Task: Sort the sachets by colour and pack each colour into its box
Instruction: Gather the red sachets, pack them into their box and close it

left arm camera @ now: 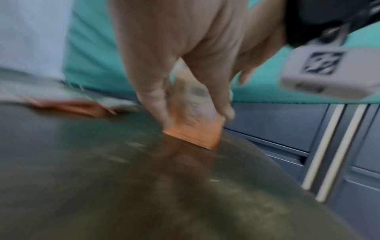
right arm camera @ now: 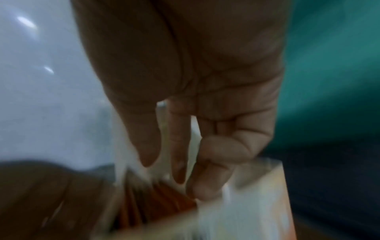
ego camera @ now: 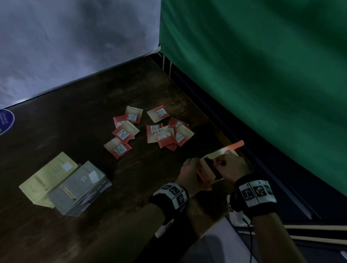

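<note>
1. Head view: both hands work together at the near right edge of the dark wooden table (ego camera: 65, 122). The left hand (ego camera: 189, 174) grips the side of an orange box (ego camera: 209, 170) held upright, its open flap (ego camera: 231, 146) pointing away from the person. The right hand (ego camera: 233, 165) sits at the box mouth, fingers curled over it.
2. Head view: loose red sachets (ego camera: 150, 129) lie scattered on the table beyond the hands, well apart from the box. A yellow box (ego camera: 46, 177) and a grey box (ego camera: 80, 185) lie side by side, touching, to the left.
3. Left wrist view (blurred): the left hand (left arm camera: 185, 68) clamps the orange box (left arm camera: 195, 123) between thumb and fingers, with the lower corner of the box touching the table (left arm camera: 123, 186).
4. Right wrist view (blurred): the right hand (right arm camera: 195, 100) has its fingertips (right arm camera: 203, 191) bent down into the open top of the orange box (right arm camera: 257, 203), where orange-red sachet edges (right arm camera: 160, 198) stand packed on end. Whether the fingers pinch a sachet or only press the stack cannot be told.
5. Step in hand, as judged: seating red sachets in the orange box.
6. Next move, as judged: keep the box steady with the left hand, withdraw the right hand, and collect more red sachets from the table. Thin sachets call for a fingertip pinch at 1 edge.
</note>
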The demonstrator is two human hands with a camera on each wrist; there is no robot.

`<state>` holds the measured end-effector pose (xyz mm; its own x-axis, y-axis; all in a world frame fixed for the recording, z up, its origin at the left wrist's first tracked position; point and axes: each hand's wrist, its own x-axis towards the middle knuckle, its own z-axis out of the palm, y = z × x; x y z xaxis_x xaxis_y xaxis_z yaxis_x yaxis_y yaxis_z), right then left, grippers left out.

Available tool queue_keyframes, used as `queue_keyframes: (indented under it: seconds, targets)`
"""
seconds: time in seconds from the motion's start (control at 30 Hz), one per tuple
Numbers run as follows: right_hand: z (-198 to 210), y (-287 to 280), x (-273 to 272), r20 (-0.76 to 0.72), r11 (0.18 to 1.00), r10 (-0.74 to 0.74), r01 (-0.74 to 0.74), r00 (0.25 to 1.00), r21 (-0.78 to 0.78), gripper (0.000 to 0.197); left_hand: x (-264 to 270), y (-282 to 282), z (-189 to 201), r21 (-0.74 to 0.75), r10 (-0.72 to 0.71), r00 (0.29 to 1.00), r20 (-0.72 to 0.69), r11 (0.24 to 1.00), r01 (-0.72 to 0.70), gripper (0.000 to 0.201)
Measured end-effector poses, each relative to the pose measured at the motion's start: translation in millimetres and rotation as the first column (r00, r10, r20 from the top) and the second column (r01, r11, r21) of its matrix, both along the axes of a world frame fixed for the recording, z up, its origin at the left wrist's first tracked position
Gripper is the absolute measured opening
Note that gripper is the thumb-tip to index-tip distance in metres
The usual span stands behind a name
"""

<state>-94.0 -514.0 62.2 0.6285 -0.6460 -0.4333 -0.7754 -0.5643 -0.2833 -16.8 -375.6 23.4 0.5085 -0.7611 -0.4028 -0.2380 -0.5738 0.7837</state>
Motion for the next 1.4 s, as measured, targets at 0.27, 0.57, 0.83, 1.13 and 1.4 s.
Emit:
queue_keyframes:
  seconds: [0.27,0.57,0.83,1.13,1.4]
  targets:
    - [42.3,96.5,14.8,0.282,0.924,0.047,-0.149,0.958,0.352,0.016,51.4,106.9,-24.4,0.178,0.071,0.952,0.296,0.976,-0.128,0.044]
    - [-30.2,59.5,173.8,0.271,0.966,-0.236,0.197,0.933,0.166,0.100,72.2,129.6,-28.0,0.369,0.071,0.951,0.300,0.911,-0.185,0.065]
    - [-37.7,50.4,197.5,-0.063,0.997,-0.049,0.052,0.997,0.056,0.125,78.9,134.4,-32.6,0.350,0.078,0.961,0.266,0.921,-0.172,0.065]
    - [-30.9,60.7,198.4,-0.110,0.960,0.059,-0.026,0.992,0.279,0.061,82.6,136.2,-34.7,0.311,0.117,0.967,0.227,0.932,-0.186,0.065]
    - [-17.3,69.3,179.0,0.079,0.992,0.002,-0.012,0.997,0.127,0.028,86.9,130.0,-17.6,0.163,0.231,0.970,0.074,0.957,-0.240,0.058]
